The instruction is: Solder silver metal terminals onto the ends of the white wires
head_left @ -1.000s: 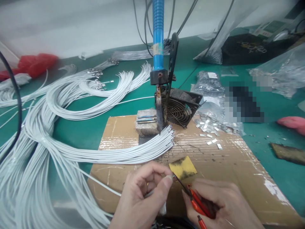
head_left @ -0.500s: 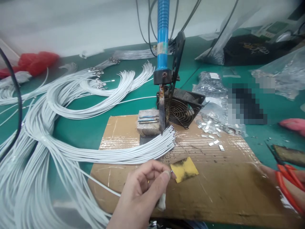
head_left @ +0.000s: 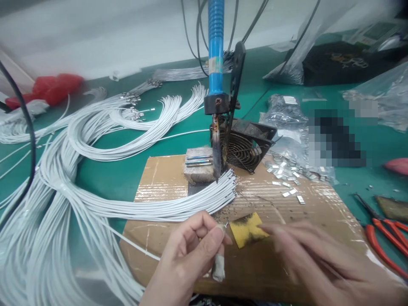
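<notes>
My left hand [head_left: 194, 255] pinches the end of a white cable [head_left: 140, 246], and tiny coloured wire tips stick out past the thumb. One of its lower fingers has a whitish wrap [head_left: 218, 268]. Just beyond the fingertips lies a yellow sponge pad [head_left: 248, 229] with dark smudges. My right hand [head_left: 318, 259] is smeared by motion over the cardboard [head_left: 255, 276], its fingertips near the pad's right edge; whether it holds anything cannot be made out. Red-handled pliers [head_left: 379, 225] lie to its right. A blue soldering iron [head_left: 216, 76] hangs tip-down in a holder above the cable bundle [head_left: 165, 206].
A small black fan [head_left: 244, 148] stands behind the iron, beside a greyish block [head_left: 199, 165] with metal rods on top. Small metal connector pieces [head_left: 287, 172] are scattered at right by plastic bags [head_left: 283, 114]. Large white cable bundles [head_left: 51, 204] cover the left side.
My right hand has left the pliers, which now lie on the table, and has swung left toward the yellow pad. My left hand keeps its pinch on the cable almost in place.
</notes>
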`<act>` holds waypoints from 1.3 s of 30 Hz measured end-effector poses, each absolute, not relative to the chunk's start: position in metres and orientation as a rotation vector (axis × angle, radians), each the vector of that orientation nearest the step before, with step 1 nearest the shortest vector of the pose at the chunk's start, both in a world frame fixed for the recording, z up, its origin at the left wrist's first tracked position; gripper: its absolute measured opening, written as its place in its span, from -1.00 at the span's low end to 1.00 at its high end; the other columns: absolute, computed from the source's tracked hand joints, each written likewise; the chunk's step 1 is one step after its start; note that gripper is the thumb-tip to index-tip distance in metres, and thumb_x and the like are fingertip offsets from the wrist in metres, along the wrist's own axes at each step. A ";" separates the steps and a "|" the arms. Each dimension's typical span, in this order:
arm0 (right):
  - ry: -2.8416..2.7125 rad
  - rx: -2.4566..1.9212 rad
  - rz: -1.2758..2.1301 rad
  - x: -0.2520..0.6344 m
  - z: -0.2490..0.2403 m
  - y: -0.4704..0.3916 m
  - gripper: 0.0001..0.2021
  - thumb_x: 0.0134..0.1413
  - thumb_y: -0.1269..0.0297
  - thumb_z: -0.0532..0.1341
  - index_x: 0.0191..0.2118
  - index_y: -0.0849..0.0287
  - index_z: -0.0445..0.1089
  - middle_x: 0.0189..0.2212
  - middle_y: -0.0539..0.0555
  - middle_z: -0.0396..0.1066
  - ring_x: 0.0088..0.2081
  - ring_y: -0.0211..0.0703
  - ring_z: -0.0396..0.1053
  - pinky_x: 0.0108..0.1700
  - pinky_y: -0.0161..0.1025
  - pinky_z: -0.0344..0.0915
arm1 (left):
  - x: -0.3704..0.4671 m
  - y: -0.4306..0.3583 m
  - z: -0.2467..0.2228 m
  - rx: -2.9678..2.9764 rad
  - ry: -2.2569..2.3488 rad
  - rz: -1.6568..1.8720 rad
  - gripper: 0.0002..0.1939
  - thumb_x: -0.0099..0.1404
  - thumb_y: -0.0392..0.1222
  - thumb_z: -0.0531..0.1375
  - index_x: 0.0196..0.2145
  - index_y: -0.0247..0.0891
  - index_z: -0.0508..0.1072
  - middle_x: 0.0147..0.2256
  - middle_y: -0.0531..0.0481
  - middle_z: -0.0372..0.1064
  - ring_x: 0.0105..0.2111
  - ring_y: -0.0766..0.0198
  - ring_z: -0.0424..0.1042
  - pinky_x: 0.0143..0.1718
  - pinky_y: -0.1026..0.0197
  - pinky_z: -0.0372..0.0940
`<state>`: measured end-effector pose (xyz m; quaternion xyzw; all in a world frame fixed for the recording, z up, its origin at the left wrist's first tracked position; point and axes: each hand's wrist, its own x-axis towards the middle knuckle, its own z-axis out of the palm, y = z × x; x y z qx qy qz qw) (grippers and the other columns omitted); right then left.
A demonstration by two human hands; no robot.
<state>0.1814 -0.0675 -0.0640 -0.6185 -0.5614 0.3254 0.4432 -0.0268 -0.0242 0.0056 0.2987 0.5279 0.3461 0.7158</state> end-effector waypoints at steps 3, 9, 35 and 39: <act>-1.277 -1.385 0.995 0.149 -0.044 -0.052 -0.89 0.26 0.18 0.39 -0.19 -0.12 0.72 -0.44 -0.04 0.53 -0.51 -0.30 0.45 -0.54 -0.45 0.33 | -0.025 -0.026 0.006 0.673 1.156 0.805 -0.54 0.25 0.12 0.48 -0.46 -0.26 0.43 -0.53 0.15 0.24 -0.54 0.41 -0.01 -0.51 0.32 -0.11; -1.152 -1.268 1.206 0.132 -0.036 -0.040 -0.88 0.20 0.21 0.41 -0.25 -0.09 0.76 -0.46 0.02 0.58 -0.43 -0.21 0.51 -0.40 -0.42 0.45 | -0.024 -0.028 0.003 0.693 1.123 0.847 -0.53 0.25 0.10 0.48 -0.49 -0.25 0.39 -0.56 0.20 0.14 -0.52 0.39 -0.01 -0.49 0.34 -0.03; -1.500 -1.373 1.353 0.167 -0.018 -0.027 -0.78 0.14 0.16 0.33 -0.48 0.01 0.66 -0.55 0.02 0.51 -0.51 -0.20 0.44 -0.51 -0.36 0.32 | -0.016 -0.024 0.007 0.882 1.294 0.695 -0.61 0.20 -0.01 0.45 -0.54 -0.22 0.36 -0.61 0.24 0.08 -0.57 0.41 -0.05 -0.52 0.31 -0.07; -1.347 -1.448 1.343 0.165 -0.013 -0.026 -0.78 0.01 0.18 0.35 -0.59 0.04 0.63 -0.64 -0.02 0.34 -0.58 -0.29 0.27 -0.56 -0.39 0.19 | -0.013 -0.025 0.009 0.861 1.302 0.685 -0.62 0.17 -0.05 0.45 -0.55 -0.22 0.35 -0.63 0.24 0.09 -0.59 0.43 -0.03 -0.55 0.32 -0.06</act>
